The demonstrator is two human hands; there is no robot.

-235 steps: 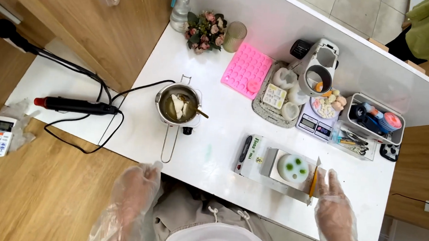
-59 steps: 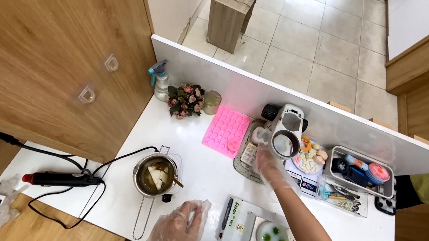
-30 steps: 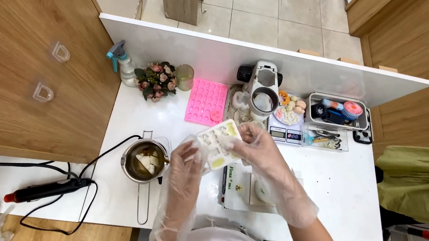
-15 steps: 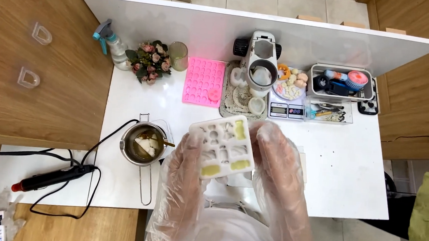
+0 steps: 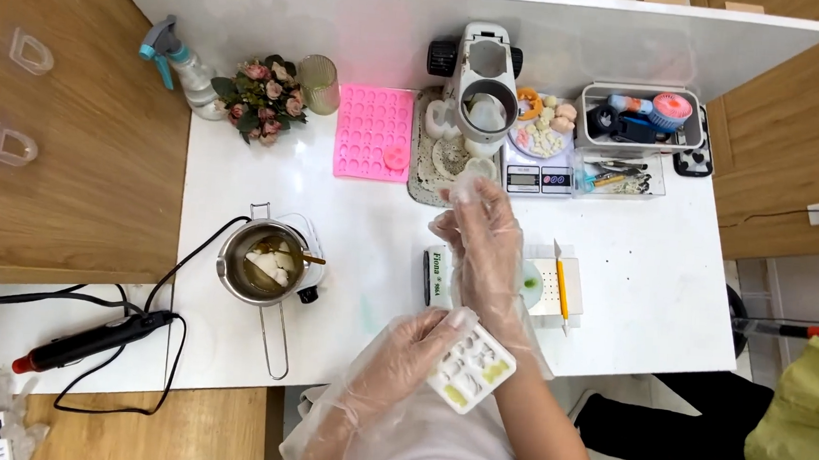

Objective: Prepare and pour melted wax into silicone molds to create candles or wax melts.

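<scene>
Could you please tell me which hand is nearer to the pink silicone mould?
The right hand, reaching up just right of the pink silicone mould. The left hand is lower, holding the white mould tray.

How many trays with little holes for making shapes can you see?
2. The pink mould tray lies flat on the white table beside the flowers. The small white mould tray is held in the left hand, near the table's front edge. Others may be hidden.

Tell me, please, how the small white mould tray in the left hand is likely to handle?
The mould tray looks thin and probably light: the gloved left hand holds it alone by one edge. Its partly filled cavities could spill if tipped. The plastic glove may make the grip slippery.
</scene>
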